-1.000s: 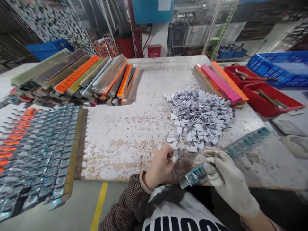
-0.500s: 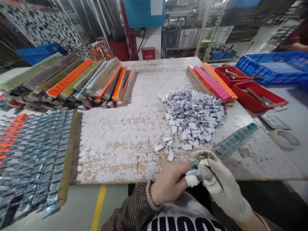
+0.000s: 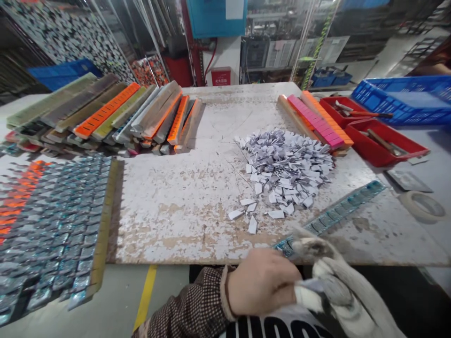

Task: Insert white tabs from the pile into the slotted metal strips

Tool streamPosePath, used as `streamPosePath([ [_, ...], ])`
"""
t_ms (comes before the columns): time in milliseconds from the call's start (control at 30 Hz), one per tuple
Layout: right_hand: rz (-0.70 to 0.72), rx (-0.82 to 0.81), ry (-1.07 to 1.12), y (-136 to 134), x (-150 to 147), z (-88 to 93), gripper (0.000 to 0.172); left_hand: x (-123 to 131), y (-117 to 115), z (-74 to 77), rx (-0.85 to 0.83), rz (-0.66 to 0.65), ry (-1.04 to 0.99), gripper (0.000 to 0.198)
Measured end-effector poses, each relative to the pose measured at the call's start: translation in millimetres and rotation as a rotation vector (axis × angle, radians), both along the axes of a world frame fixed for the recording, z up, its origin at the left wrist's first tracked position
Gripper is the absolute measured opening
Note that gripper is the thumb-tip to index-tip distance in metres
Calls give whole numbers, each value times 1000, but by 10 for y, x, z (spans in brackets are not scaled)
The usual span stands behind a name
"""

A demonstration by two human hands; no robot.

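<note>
Pale flat piece [image 3: 313, 283]: we find it over the person's lap, just off the near edge of the table [image 3: 169, 188], between the two hands. It projects from the fingertips of the bare left hand [image 3: 264, 281], which we read as pinching it beside the white wrap [image 3: 309, 298] on one digit. Its far end points towards the gloved right hand [image 3: 361, 295] and reaches the curled glove fingers. We note those fingers bent inward; blur and overlap prevent us from telling whether they grasp the piece or anything else.

Beyond the glove, we record a teal strip [image 3: 343, 209] lying diagonally on the table, its near end by the glove's fingers. A heap of similar pale pieces [image 3: 289, 164] lies farther back, with several loose ones on its near side. To the left we observe rows of filled strips [image 3: 66, 216], with stacked bars [image 3: 109, 110] behind them. Two red bins [image 3: 387, 141] and a tape roll [image 3: 408, 204] stand at the right.
</note>
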State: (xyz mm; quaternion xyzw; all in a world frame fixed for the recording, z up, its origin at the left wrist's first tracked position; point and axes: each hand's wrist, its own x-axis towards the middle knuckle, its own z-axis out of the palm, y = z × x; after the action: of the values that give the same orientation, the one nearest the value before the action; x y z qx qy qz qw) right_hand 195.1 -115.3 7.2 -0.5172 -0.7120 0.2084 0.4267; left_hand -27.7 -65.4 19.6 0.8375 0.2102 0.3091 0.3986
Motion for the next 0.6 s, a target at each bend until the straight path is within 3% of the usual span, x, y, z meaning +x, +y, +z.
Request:
streamPosePath([
  [67, -37, -6, 4, -19, -72, -3, 20, 12, -11, -52, 26, 250, 57, 50],
  [100, -54, -7, -1, -31, -119, 6, 20, 13, -19, -70, 43, 309, 89, 51],
  [167, -44, 3, -19, -48, -212, 38, 20, 7, -37, -87, 69, 250, 121, 46],
  [267, 66, 34, -52, -35, -293, 88, 22, -7, -60, -105, 91, 14, 101, 37],
  [333, 118, 56, -96, -2, -286, 111, 22, -13, -66, -142, 114, -26, 122, 33],
  [467, -4, 218, -278, 120, -156, 89, 10, -50, -55, -249, 141, 256, 236, 20],
  [533, -94, 293, -436, 198, -90, 40, 5, -85, -49, -302, 142, 372, 305, 33],
  [600, -120, 321, -578, 270, -61, -16, 7, -116, -51, -358, 142, 392, 400, 44],
])
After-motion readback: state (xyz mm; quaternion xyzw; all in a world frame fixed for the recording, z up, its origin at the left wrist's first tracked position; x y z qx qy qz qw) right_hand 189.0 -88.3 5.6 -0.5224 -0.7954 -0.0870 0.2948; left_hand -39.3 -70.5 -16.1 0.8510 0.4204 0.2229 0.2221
